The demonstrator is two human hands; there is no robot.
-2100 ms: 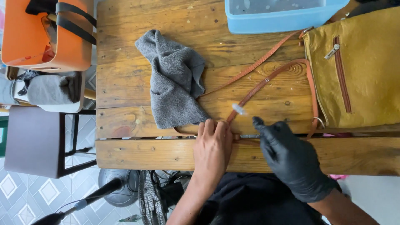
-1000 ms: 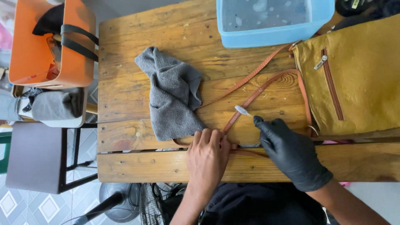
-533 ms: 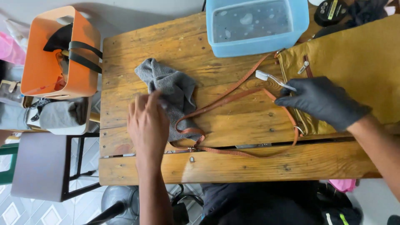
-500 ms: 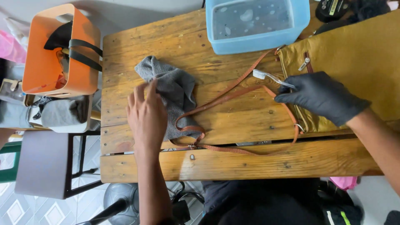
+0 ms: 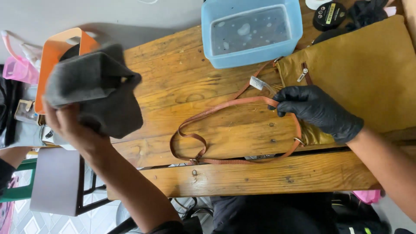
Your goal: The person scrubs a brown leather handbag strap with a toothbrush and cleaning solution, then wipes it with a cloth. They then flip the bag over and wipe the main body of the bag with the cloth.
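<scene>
Nearest the person, the brown leather strap [image 5: 234, 130] lies looped across the wooden worktop [image 5: 182, 86], its buckled bend [image 5: 197, 158] resting right at the gap between the planks by the front edge; a tug from either end could, I judge, drag that loop off the edge or catch the buckle in the gap. The right hand [image 5: 318, 108], in a black glove, has its grip closed around a toothbrush [image 5: 260, 84] whose white bristles point away toward the tub, and the same fingers rest on the strap where it runs to the mustard-yellow bag [image 5: 368, 73]. A wet glove on a thin handle looks likely to slip, and bristles carrying water could flick drops onto the bag's fabric and leave marks. The left hand [image 5: 71, 125], bare, is raised off to the left with its grip shut on a grey cloth [image 5: 95, 86], held up in the air clear of the worktop and partly hiding the orange bag [image 5: 56, 52] behind it; with that hand away, nothing pins the strap, so brushing could make it slide. Farthest off, the blue tub [image 5: 251, 30] of cloudy, sudsy water stands touching the yellow bag's top corner, and a knock from the brush hand could slop water over that bag and the wood.
</scene>
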